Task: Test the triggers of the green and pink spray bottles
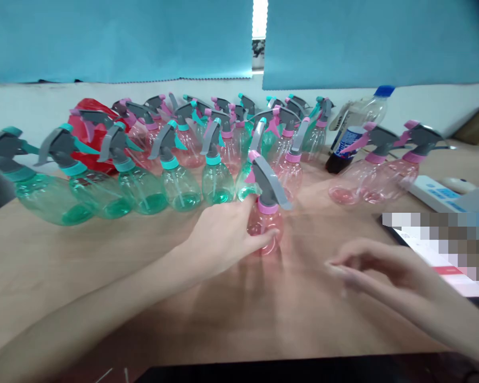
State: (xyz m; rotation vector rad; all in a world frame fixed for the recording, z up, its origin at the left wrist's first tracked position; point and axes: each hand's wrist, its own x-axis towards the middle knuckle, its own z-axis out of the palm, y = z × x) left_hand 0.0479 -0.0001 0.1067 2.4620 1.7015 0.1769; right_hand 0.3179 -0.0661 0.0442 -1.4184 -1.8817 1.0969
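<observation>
Gripping a pink spray bottle (pixel 266 224) low on its body, your left hand (pixel 219 239) clamps it upright on the desk (pixel 104 255), a steady hold just in front of the massed green and pink bottles (pixel 179 187); your right hand (pixel 383 266) hovers to the right, fingers loosely curled, holding nothing.

This looks like an office workroom, with a computer mouse (pixel 457 184) and spray bottles (pixel 179 186) on the counter (pixel 104 255) beneath blue window blinds (pixel 115 37).
</observation>
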